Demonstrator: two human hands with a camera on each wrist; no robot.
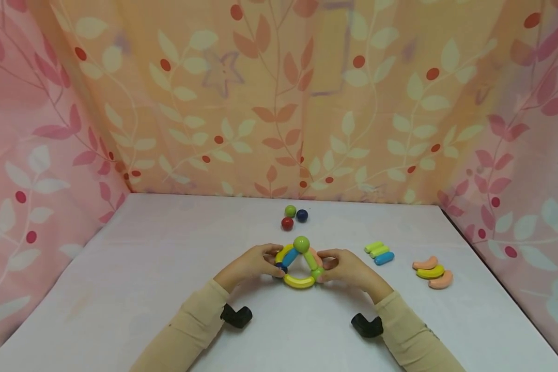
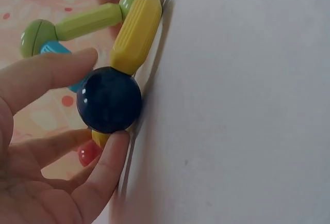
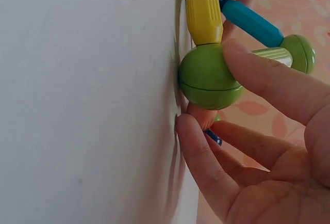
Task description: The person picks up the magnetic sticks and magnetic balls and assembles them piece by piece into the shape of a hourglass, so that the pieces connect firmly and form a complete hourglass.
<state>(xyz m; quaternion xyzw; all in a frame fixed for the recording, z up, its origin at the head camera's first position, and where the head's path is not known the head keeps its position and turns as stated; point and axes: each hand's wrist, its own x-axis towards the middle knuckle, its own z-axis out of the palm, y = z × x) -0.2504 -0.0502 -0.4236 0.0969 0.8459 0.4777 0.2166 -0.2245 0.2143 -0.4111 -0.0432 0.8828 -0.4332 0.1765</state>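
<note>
A small toy frame of coloured rods and balls (image 1: 300,262) stands on the white table (image 1: 167,268), a green ball (image 1: 301,243) at its top and a yellow curved piece (image 1: 299,281) at its base. My left hand (image 1: 256,261) pinches the dark blue ball (image 2: 109,100) at the frame's left corner between thumb and fingers. My right hand (image 1: 344,266) pinches the green ball (image 3: 209,77) at the right corner. A blue rod (image 3: 250,21) and a light green rod (image 2: 87,21) run up to the top ball.
Loose green, dark blue and red balls (image 1: 294,217) lie behind the frame. Straight rods (image 1: 379,252) and curved pieces (image 1: 431,272) lie to the right. Patterned cloth walls (image 1: 279,103) close in the table on three sides.
</note>
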